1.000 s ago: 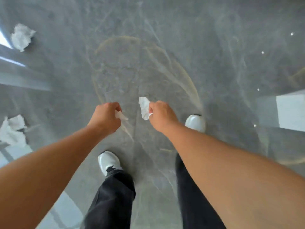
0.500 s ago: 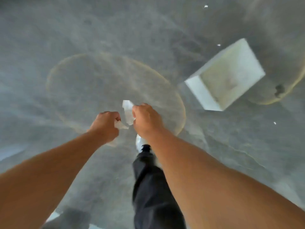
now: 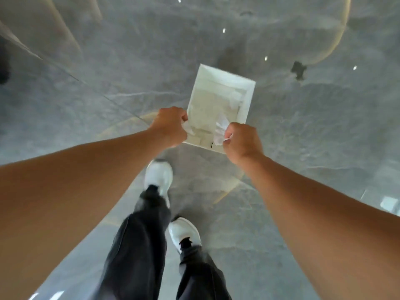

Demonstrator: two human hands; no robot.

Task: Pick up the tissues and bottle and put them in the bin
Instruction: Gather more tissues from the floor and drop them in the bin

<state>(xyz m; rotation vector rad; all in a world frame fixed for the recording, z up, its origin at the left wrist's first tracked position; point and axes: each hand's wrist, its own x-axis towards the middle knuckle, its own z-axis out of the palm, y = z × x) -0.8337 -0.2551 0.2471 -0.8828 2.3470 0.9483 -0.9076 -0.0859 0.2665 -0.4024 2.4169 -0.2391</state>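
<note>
A person stands over a white rectangular bin point(image 3: 249, 100) on a grey marble-patterned floor point(image 3: 129, 61), arms stretched forward, 1 crumpled tissue in each fist. The left hand point(image 3: 170, 126) is curled closed, its fingers pressed around a small white tissue point(image 3: 187, 129) that pokes out at the thumb side, right at the bin's near-left edge. The right hand point(image 3: 241, 142) is likewise closed, thumb and fingers pinching a larger white tissue point(image 3: 219, 131) that sticks up and hangs over the bin's open mouth near its front-right corner.

Both tissues are held above or at the rim of the bin; neither has been let go. Pale crumpled material is visible inside the bin, which suggests that some waste may already be in there, though blur makes it hard to tell whether that is paper or a liner. No bottle shows anywhere in view, on the floor or in the bin, so its status cannot be judged here.

The person's 2 white shoes point(image 3: 159, 177) and dark trousers point(image 3: 138, 245) fill the lower centre, the feet set just short of the bin.

By the look of it, the task is partway through: these 2 tissues are carried to the drop point and need only a release of the fingers. The left tissue sits at the edge rather than over the opening and may call for a small move inward. The bottle, and any further tissues out of view, remain to be collected.
</note>
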